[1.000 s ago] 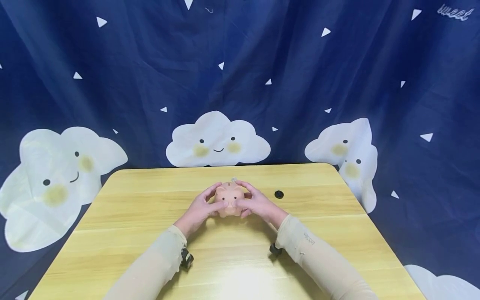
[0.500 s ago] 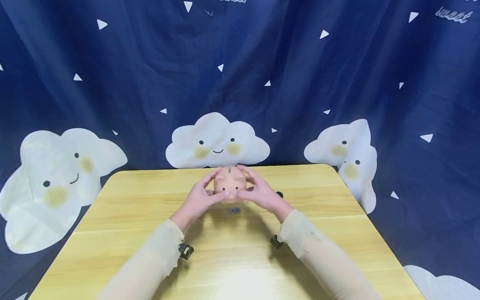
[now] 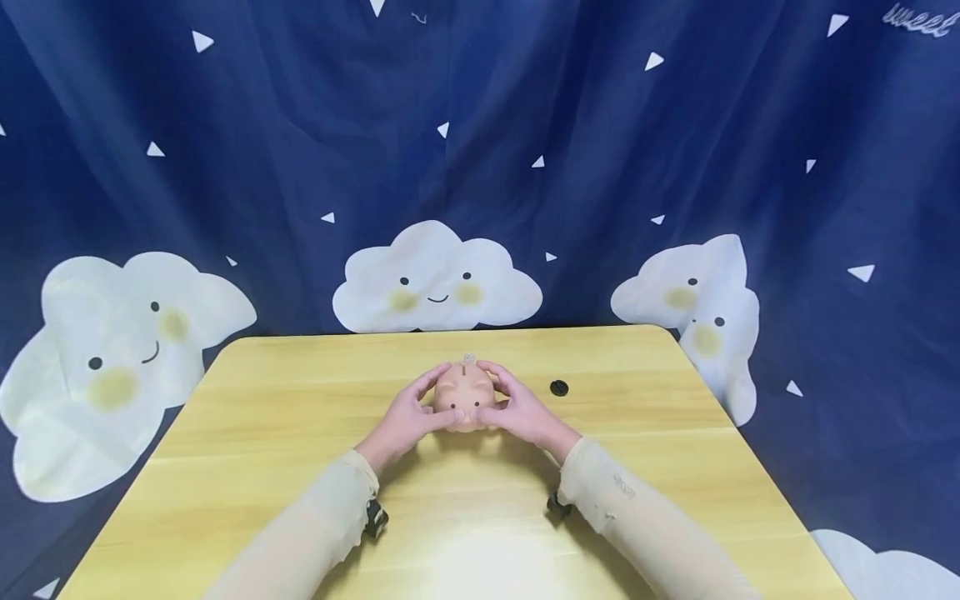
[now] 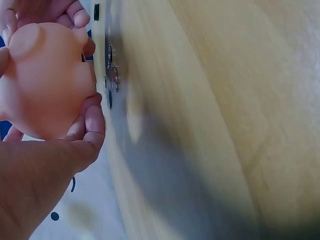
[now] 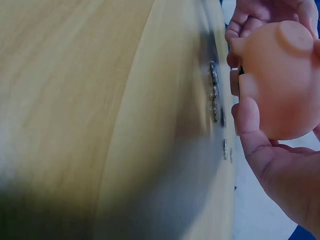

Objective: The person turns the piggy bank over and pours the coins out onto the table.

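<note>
Both my left hand (image 3: 406, 416) and right hand (image 3: 521, 411) cup the pink piggy bank (image 3: 464, 397), fingers curled round it. Coins (image 5: 215, 95) lie on the wooden table (image 3: 262, 433) just beneath my grip.

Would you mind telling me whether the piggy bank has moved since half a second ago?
Yes. The piggy bank, held by the left hand and right hand, has come down, nearer the person, away from the table's far edge.

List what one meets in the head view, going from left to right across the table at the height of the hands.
Bare table → left hand → piggy bank → right hand → small black disc → bare table again.
</note>
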Demonstrator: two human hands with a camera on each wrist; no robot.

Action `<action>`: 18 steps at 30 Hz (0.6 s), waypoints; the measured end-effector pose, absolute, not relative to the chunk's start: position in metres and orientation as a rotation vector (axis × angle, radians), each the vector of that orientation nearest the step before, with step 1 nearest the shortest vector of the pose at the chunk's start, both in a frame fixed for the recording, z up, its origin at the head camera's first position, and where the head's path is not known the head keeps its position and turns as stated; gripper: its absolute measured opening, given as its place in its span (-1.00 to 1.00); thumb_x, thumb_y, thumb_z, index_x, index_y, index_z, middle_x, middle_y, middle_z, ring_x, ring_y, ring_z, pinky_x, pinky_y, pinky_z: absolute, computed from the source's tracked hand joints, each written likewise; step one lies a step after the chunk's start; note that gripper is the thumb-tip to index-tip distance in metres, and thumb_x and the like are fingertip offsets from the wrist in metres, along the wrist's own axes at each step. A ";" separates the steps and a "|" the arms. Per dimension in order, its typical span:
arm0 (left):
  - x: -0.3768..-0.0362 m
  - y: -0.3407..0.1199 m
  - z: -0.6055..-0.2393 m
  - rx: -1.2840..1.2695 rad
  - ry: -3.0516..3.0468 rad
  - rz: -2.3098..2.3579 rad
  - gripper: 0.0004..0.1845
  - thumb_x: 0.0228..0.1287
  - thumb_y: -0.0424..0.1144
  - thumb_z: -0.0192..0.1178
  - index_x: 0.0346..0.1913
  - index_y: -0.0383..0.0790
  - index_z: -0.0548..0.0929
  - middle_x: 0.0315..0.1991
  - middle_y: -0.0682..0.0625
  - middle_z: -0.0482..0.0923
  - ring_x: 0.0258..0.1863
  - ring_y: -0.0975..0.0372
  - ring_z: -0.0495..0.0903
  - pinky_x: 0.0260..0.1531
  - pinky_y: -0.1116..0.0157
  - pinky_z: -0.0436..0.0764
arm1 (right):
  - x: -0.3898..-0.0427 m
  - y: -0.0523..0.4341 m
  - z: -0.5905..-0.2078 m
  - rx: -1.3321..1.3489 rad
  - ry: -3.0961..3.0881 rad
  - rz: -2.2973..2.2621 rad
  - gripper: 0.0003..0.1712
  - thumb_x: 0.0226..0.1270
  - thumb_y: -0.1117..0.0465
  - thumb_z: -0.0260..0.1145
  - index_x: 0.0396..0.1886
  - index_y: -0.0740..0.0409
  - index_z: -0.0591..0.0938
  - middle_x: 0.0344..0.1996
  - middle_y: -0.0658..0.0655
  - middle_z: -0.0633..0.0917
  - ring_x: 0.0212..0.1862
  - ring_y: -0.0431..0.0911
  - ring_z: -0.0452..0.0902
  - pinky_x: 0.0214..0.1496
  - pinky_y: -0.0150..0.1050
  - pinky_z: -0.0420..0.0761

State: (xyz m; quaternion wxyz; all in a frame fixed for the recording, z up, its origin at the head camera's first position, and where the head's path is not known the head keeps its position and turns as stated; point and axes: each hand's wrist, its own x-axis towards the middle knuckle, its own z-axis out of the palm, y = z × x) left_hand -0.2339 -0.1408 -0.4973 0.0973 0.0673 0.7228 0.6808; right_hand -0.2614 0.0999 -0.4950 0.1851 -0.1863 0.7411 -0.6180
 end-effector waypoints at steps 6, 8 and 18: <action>-0.236 -0.143 -0.501 0.198 2.164 1.982 0.02 0.22 -0.27 0.58 0.68 0.06 0.27 0.71 -0.07 0.17 0.28 -0.17 0.68 0.30 0.09 0.71 | -0.264 0.100 -0.495 -0.503 2.084 -1.700 0.02 0.33 0.19 0.50 0.69 -0.32 0.23 0.61 0.35 0.32 0.12 0.09 0.73 0.06 0.06 0.82; -0.237 -0.143 -0.502 0.197 2.159 1.986 0.02 0.21 -0.26 0.59 0.68 0.06 0.27 0.72 -0.07 0.16 0.28 -0.16 0.69 0.30 0.09 0.71 | -0.265 0.100 -0.495 -0.499 2.084 -1.702 0.02 0.33 0.18 0.51 0.69 -0.32 0.23 0.61 0.34 0.32 0.14 0.10 0.72 0.06 0.05 0.81; -0.237 -0.144 -0.502 0.193 2.167 1.962 0.01 0.23 -0.23 0.58 0.68 0.07 0.26 0.71 -0.06 0.18 0.43 -0.15 0.57 0.43 0.04 0.60 | -0.265 0.099 -0.494 -0.496 2.078 -1.681 0.02 0.34 0.18 0.50 0.69 -0.32 0.22 0.60 0.34 0.36 0.18 0.15 0.71 0.09 0.10 0.81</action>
